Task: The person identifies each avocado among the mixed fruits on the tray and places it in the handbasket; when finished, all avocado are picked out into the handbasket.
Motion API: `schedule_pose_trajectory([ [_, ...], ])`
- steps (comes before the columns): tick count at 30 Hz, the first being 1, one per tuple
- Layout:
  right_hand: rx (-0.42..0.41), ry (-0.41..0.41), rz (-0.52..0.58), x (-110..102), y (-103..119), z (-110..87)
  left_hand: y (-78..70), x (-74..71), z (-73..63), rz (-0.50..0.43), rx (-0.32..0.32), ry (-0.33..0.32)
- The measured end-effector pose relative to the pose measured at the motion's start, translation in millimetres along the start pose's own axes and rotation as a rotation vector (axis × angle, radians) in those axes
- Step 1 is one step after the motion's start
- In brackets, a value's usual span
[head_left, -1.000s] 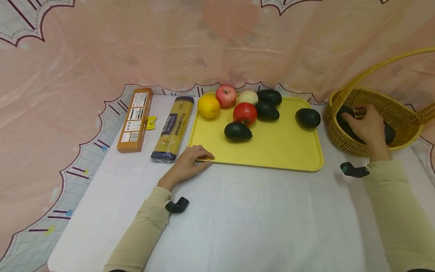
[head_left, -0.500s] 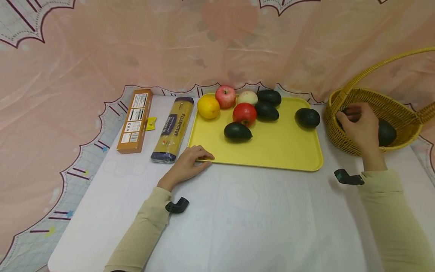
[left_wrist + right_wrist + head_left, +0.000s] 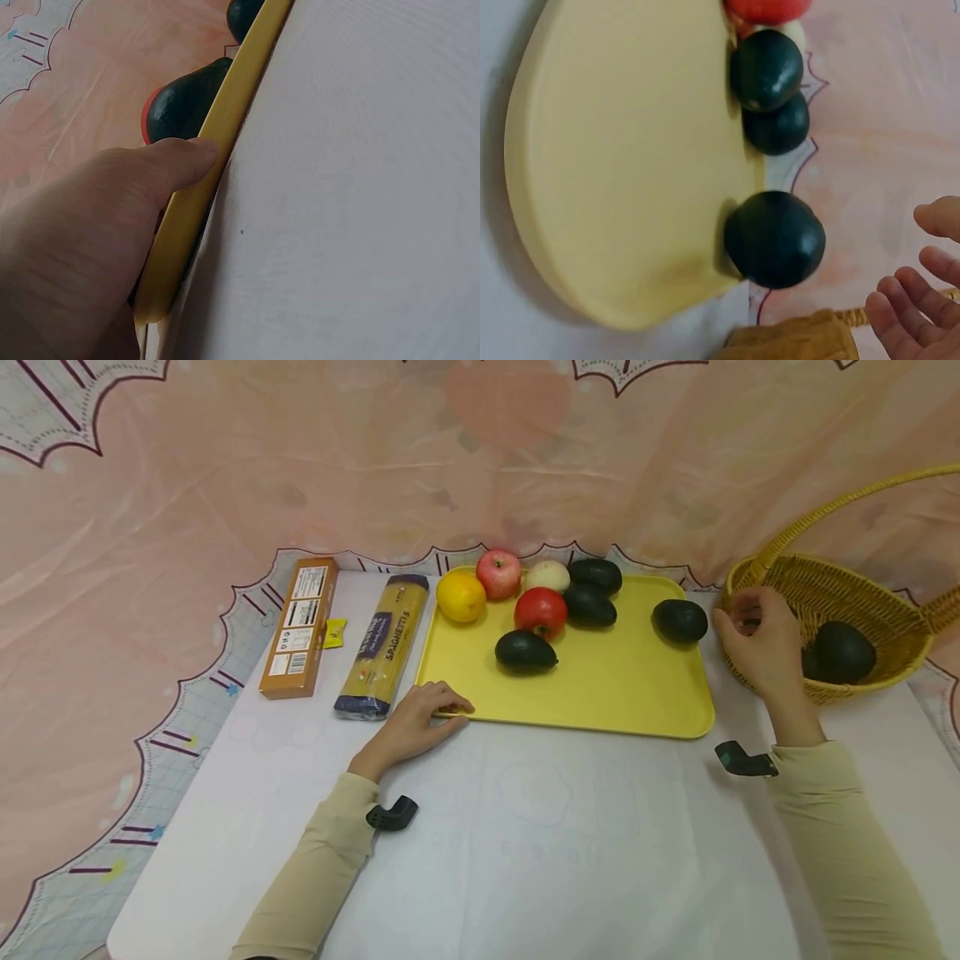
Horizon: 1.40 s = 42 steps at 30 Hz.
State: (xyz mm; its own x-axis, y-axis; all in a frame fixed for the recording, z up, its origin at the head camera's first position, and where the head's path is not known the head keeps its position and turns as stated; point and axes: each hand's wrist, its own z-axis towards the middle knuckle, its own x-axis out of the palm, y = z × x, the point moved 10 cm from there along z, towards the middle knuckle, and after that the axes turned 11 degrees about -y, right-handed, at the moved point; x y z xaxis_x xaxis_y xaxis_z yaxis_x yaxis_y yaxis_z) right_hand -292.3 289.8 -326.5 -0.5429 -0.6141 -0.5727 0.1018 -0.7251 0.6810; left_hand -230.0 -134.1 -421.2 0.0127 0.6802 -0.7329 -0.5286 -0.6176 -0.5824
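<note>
My left hand (image 3: 412,720) holds the front left rim of a yellow tray (image 3: 607,693); in the left wrist view its thumb (image 3: 191,159) lies on the outer edge. My right hand (image 3: 765,639) is over the left rim of a wicker basket (image 3: 896,631), fingers bent and apart; in the right wrist view nothing is between them. Inside the basket sits a dark avocado (image 3: 843,652), with another dark shape partly hidden beside it. A lone avocado (image 3: 679,621) lies at the tray's right end. Another avocado (image 3: 525,650) rests in front of a red tomato-like fruit (image 3: 540,612).
Farther back on the tray are a yellow citrus fruit (image 3: 461,595), an apple (image 3: 498,573), a cream-coloured round item (image 3: 547,576) and two more avocados (image 3: 590,605). Left of it lie a spaghetti pack (image 3: 382,647), a small yellow packet (image 3: 334,632) and an orange-brown box (image 3: 300,627).
My right hand has let go of an avocado in the basket and moved left to the basket's rim, uncovering the avocado. The left hand has stayed on the tray.
</note>
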Motion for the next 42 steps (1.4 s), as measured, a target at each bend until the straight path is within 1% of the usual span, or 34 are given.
schedule_pose_trajectory([
  [7,-0.056,0.104,-0.026,25,7,-4.6,0.7,1.6,-0.6,-0.004,-0.005,0.005],
  [10,-0.095,0.155,-0.029,38,8,-4.1,0.7,1.5,-0.5,-0.007,-0.005,0.001],
  [14,-0.141,0.207,-0.062,53,6,-1.6,0.7,2.0,-0.9,-0.002,-0.005,-0.001],
  [19,-0.128,0.270,-0.164,68,-2,2.5,0.9,3.5,-2.0,0.001,-0.018,0.009],
  [23,-0.120,0.369,-0.274,83,-8,4.1,0.1,3.6,-2.2,-0.001,-0.021,0.008],
  [26,-0.113,0.435,-0.332,91,-13,3.9,-0.6,3.7,-1.7,0.001,-0.015,0.005],
  [30,-0.100,0.444,-0.338,93,-16,4.6,-0.4,4.5,-0.6,0.006,-0.018,0.012],
  [36,-0.096,0.444,-0.304,91,-13,2.7,1.8,3.5,-0.4,0.020,-0.037,0.019],
  [39,-0.104,0.437,-0.274,90,-9,2.0,2.2,2.9,-0.3,0.022,-0.037,0.019],
  [42,-0.125,0.405,-0.210,86,-2,3.5,2.4,2.2,-0.5,0.020,-0.037,0.017],
])
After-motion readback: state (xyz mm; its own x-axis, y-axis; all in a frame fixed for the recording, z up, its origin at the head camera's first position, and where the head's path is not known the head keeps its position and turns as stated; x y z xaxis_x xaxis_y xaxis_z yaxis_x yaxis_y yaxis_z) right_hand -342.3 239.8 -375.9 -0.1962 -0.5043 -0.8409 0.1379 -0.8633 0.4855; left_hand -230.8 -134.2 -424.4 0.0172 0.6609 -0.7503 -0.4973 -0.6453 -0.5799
